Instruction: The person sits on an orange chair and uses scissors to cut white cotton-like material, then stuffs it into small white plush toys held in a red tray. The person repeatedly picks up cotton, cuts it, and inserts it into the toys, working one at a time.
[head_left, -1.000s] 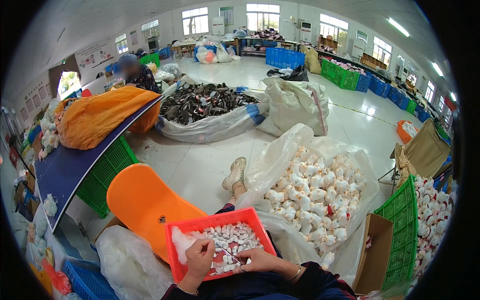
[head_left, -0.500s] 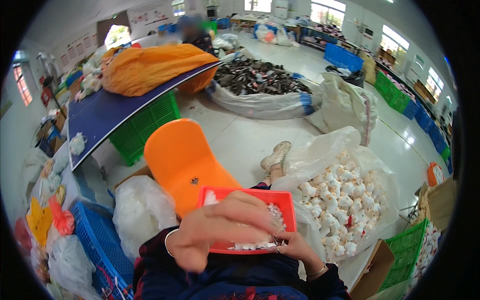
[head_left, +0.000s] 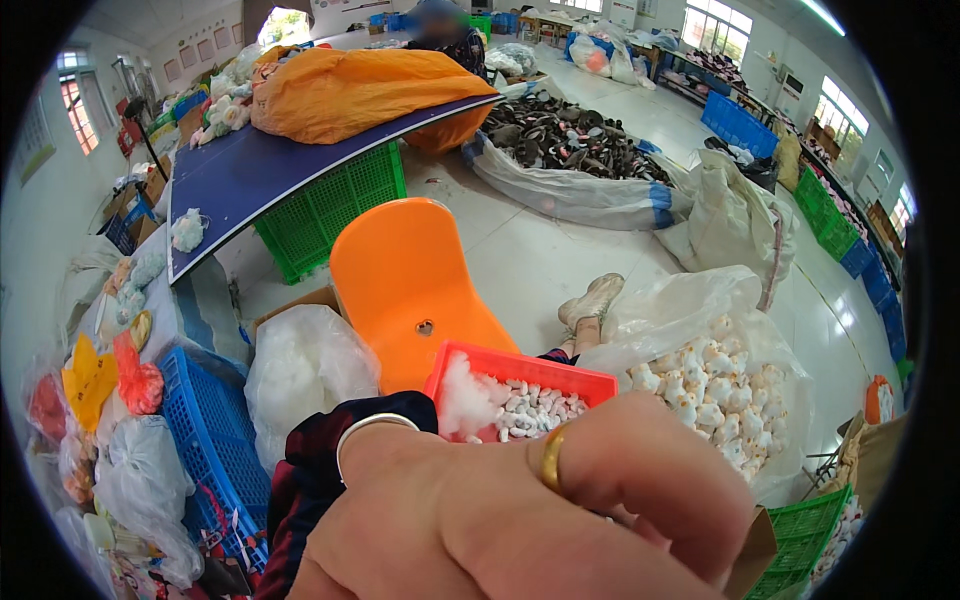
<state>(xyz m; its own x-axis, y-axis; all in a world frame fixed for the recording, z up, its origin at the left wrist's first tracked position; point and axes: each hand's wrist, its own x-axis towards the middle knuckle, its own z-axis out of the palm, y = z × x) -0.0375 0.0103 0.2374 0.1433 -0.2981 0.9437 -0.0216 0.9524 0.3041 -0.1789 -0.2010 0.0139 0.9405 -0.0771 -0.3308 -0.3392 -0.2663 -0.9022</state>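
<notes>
Left hand (head_left: 480, 510) looms near, fingers curled; cannot tell whether they grasp anything. Red tray (head_left: 575, 380) sits just beyond it, white pieces (head_left: 533, 410) at right, fluff (head_left: 470, 395) at left.

On my feed the left hand (head_left: 490, 515), cut off below, hides the red tray's (head_left: 562, 377) near side; a person's head (head_left: 437, 24) is blurred.

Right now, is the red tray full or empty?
Not empty: the red tray holds white fluff and small white pieces. How full, cannot tell: the left hand hides part.
</notes>
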